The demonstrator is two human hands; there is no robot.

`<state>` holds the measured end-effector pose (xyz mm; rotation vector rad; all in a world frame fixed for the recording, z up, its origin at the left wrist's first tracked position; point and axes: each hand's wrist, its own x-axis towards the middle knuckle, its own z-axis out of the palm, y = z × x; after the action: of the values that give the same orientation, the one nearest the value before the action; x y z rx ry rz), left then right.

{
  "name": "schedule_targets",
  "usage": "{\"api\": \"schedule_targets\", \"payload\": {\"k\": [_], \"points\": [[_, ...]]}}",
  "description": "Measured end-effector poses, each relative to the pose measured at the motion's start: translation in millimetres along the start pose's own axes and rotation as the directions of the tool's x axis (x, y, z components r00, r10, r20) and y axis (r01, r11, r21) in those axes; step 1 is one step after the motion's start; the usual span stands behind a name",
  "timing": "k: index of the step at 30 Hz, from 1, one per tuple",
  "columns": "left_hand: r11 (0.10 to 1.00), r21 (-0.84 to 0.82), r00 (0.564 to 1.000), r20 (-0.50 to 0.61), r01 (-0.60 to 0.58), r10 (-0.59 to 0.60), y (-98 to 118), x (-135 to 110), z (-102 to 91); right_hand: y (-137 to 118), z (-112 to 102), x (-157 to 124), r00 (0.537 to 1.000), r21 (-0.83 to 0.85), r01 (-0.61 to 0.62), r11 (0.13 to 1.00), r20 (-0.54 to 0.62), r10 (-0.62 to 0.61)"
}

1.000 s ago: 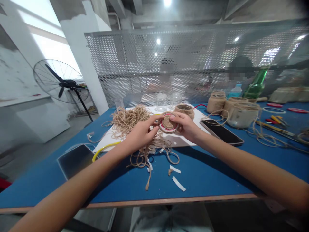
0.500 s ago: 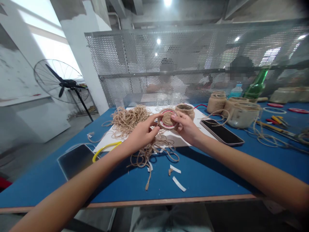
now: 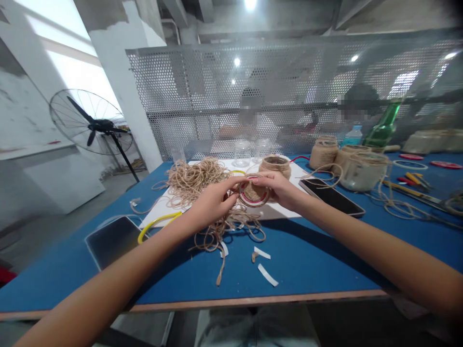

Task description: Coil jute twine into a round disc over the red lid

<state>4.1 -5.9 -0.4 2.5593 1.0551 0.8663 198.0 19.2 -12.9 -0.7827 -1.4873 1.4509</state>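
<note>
Between my two hands is a small round coaster (image 3: 254, 193) of coiled twine with a red and white band near its rim. My left hand (image 3: 219, 197) pinches its left edge. The thumb and fingers of my right hand (image 3: 277, 185) close on its upper right edge. Loose jute twine (image 3: 197, 180) lies heaped beyond my left hand, and more strands (image 3: 231, 225) spill out below the coaster. Just behind the right hand stands a twine-wrapped jar (image 3: 275, 165), on a white sheet (image 3: 285, 211) over the blue table.
A phone (image 3: 334, 197) and several jars, one bare-sided (image 3: 363, 172), sit to the right, with a green bottle (image 3: 385, 125) behind. Cutters (image 3: 415, 180) lie farther right. At left are a dark tablet-like panel (image 3: 114, 243) and yellow tubing (image 3: 155, 224). Paper scraps (image 3: 267, 274) lie in front.
The coaster has moved slightly down and tilted in my hands. My right thumb has shifted from its middle toward the upper edge. Both hands still hold it.
</note>
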Motion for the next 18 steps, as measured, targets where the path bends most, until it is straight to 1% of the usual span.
{"api": "schedule_targets", "payload": {"k": [8,11,15,18], "points": [[0.999,-0.037,1.0,-0.03,0.0,-0.001,1.4,-0.7,-1.6,1.0,4.2,-0.6,0.998,0.092,0.056,0.994,-0.027,-0.053],[0.998,-0.056,0.999,-0.034,0.015,-0.017,2.8,-1.1,-2.1,3.0,3.6,-0.4,0.996,0.101,0.074,0.992,-0.063,-0.068],[0.997,-0.067,0.998,-0.031,0.043,-0.045,2.9,-1.0,-2.0,5.3,2.6,0.2,0.991,0.105,0.069,0.992,-0.123,-0.056],[0.996,-0.069,0.998,-0.02,0.052,-0.053,3.0,-0.7,-1.9,5.8,2.9,1.3,0.99,0.135,0.092,0.986,-0.117,-0.077]]}}
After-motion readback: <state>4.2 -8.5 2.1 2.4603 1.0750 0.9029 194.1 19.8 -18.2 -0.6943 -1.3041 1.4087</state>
